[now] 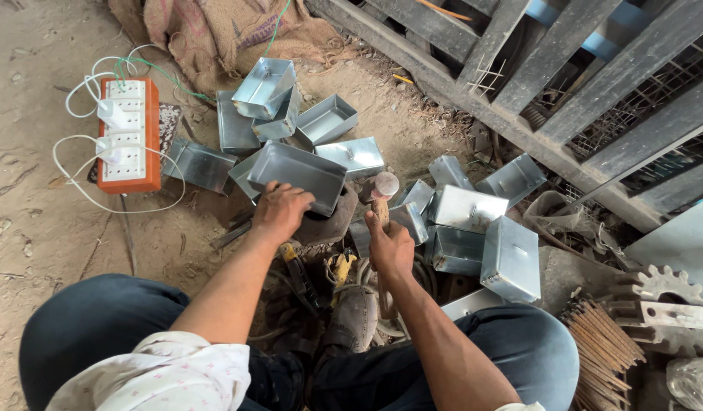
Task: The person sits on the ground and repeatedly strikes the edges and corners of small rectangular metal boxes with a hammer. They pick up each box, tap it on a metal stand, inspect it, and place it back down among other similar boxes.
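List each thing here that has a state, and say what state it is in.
left hand: gripping the metal box's rim
metal box: open, tilted, no lid
right hand: closed on the hammer handle
hammer: upright, head raised
power strip: two plugs in
closed tin box: shut, lying on its side

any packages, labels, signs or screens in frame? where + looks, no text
No packages, labels, signs or screens that I can make out.
Nearest thing: power strip, upper left on the dirt, orange rectangular body with white socket face, white plugs in it.
Metal boxes around the hands: plain grey, unmarked.
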